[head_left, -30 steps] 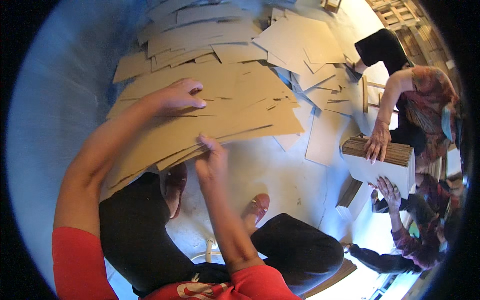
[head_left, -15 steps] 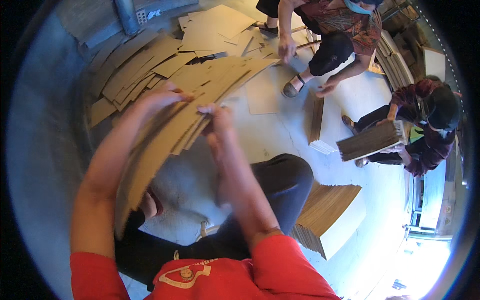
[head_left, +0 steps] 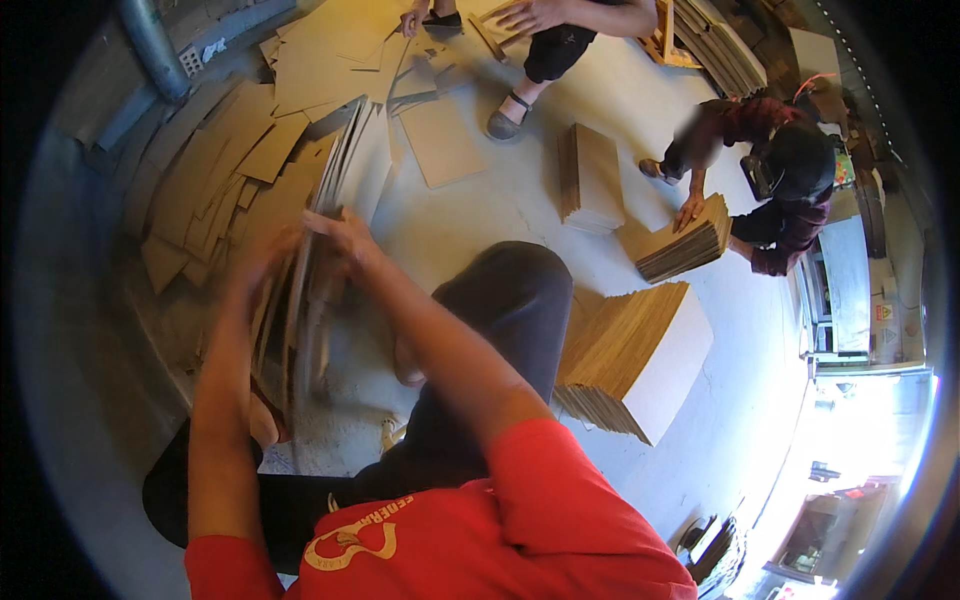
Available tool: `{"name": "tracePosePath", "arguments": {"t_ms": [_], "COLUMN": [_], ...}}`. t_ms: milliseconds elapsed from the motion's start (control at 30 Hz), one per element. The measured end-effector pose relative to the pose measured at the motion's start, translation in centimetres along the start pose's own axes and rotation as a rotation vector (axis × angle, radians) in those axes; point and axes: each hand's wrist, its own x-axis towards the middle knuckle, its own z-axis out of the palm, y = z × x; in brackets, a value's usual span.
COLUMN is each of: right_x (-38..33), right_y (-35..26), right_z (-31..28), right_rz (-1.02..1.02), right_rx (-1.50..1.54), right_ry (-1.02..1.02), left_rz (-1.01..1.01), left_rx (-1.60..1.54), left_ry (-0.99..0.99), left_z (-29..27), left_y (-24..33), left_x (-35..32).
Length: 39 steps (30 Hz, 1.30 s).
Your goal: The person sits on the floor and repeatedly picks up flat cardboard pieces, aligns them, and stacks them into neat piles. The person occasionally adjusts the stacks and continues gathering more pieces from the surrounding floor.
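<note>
- Head view: the cardboard bundle (head_left: 345,160) is standing on edge between the hands, its long axis running from near the left leg (head_left: 180,490) away toward the loose cardboard pieces (head_left: 215,155) on the floor (head_left: 520,195).
- The left hand (head_left: 265,258) is grasping the bundle from its left side, motion blur hiding the exact finger placing.
- The right hand (head_left: 345,240) is grasping it from the right, fingers reaching over the upper edge.
- Both grips are meeting the bundle partway along that axis, neither hand being clearly nearer.
- A squared cardboard stack (head_left: 665,365) is standing beside the right knee (head_left: 520,285).
</note>
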Motion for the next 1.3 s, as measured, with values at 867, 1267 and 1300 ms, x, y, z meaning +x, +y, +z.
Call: {"name": "tracePosePath", "arguments": {"t_ms": [867,1267,1300], "right_x": [0.6,3.2,3.3], "right_y": [3.6,9.9,9.9], "right_z": [-0.1,0.8,0.9], "right_rz": [0.276,0.043,0.041], "right_rx": [0.346,0.304,0.332], "right_ry": [0.148,0.154,0.087], "left_rz": [-0.044,0.295,0.303], "left_rx": [-0.224,-0.104,-0.108], "left_ry": [0.067,0.000,-0.056], "left_z": [2.0,5.6,5.3], "left_y": [-1.7,0.9,0.7], "left_x": [0.5,-3.1,-2.8]}}
